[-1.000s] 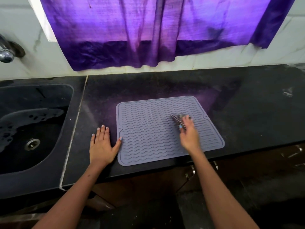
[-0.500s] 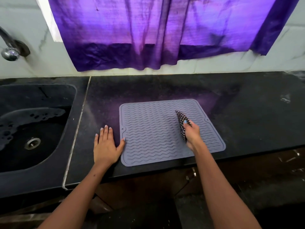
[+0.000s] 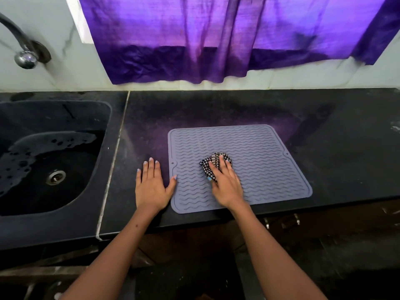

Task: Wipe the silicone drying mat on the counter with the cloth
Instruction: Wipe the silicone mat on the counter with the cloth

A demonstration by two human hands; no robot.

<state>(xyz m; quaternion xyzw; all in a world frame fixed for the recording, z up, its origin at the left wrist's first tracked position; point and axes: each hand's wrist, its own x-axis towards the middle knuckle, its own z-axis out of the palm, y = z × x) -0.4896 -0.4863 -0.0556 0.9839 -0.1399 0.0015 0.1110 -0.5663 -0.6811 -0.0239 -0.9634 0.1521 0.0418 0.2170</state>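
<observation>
A grey silicone drying mat [image 3: 264, 156] with wavy ridges lies flat on the black counter [image 3: 335, 148]. My right hand [image 3: 226, 182] presses a crumpled black-and-white checked cloth [image 3: 211, 164] onto the mat's middle-left part; the cloth sticks out from under my fingers. Flat on the counter just left of the mat rests my left hand [image 3: 151, 185], fingers spread, its thumb touching the mat's left edge.
A dark sink [image 3: 49, 169] with a drain and foamy water is set into the counter at the left. A metal tap [image 3: 23, 50] comes out of the wall above it. A purple curtain [image 3: 216, 40] hangs over the back wall.
My right hand has slid the cloth leftward from the mat's right-centre to its middle-left and now lies flatter on it. My left hand has stayed put at the mat's left edge.
</observation>
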